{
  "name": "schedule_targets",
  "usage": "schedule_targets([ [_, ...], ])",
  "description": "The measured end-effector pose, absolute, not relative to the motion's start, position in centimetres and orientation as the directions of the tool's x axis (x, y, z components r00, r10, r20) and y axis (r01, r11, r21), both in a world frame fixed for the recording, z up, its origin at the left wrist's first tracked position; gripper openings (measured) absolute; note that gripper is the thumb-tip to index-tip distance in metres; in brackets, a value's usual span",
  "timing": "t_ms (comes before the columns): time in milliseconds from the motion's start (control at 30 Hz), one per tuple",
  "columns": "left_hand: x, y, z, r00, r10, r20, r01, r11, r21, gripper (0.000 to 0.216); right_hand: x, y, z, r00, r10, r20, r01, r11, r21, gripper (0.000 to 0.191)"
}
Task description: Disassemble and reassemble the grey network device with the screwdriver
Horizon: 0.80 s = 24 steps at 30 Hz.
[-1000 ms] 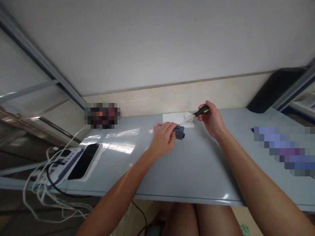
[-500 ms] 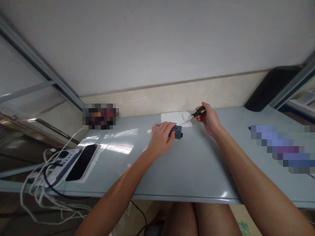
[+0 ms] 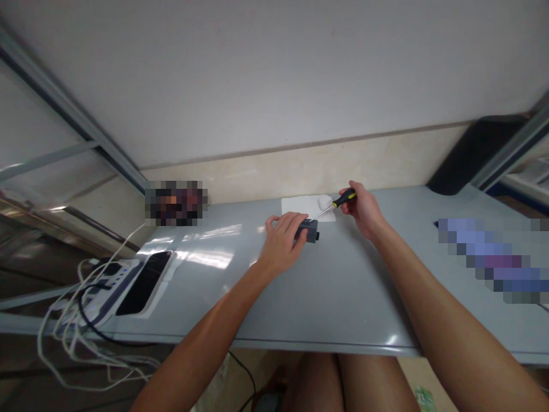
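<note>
A small dark grey box-shaped device with a row of vent slots (image 3: 309,232) rests on the grey desk. My left hand (image 3: 283,237) is closed around its left part, so that side is hidden. In my right hand (image 3: 362,209) is a screwdriver (image 3: 344,198) with a black and yellow handle, tilted down to the left. Its metal shaft reaches the slotted top of the device; the very tip is too small to make out. Just behind the device lies a white sheet (image 3: 298,205) with a small white lump (image 3: 325,202) on it.
To the left lie a black phone-like slab (image 3: 146,283), a white power strip (image 3: 109,289) and tangled white cables (image 3: 64,343) hanging over the edge. A dark blurred item (image 3: 175,203) is at the back left. A black cylinder (image 3: 476,154) leans at the back right, near a blurred blue item (image 3: 484,257).
The screwdriver and my right hand have shifted slightly left and down, the shaft's end moving a little over the device's slots. My left hand keeps its hold.
</note>
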<state>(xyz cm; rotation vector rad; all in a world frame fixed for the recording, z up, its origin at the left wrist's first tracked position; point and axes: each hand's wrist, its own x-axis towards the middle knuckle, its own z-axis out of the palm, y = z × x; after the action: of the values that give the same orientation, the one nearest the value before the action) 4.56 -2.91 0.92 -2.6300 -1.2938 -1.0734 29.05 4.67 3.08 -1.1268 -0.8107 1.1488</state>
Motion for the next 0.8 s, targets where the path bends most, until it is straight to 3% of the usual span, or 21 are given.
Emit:
schedule_targets([
  [400, 4.64, -3.02, 1.02, 0.421, 0.688, 0.591, 0.709, -0.656, 0.259, 0.031, 29.48, 5.03, 2.43, 0.277, 0.957, -0.079, -0.27, -0.001, -0.963, 0.037],
  [800, 4.56, -3.03, 0.97, 0.476, 0.665, 0.576, 0.728, -0.665, 0.166, 0.035, 29.26, 4.65, 3.23, 0.289, 0.951, -0.11, -0.303, -0.018, -0.953, 0.036],
])
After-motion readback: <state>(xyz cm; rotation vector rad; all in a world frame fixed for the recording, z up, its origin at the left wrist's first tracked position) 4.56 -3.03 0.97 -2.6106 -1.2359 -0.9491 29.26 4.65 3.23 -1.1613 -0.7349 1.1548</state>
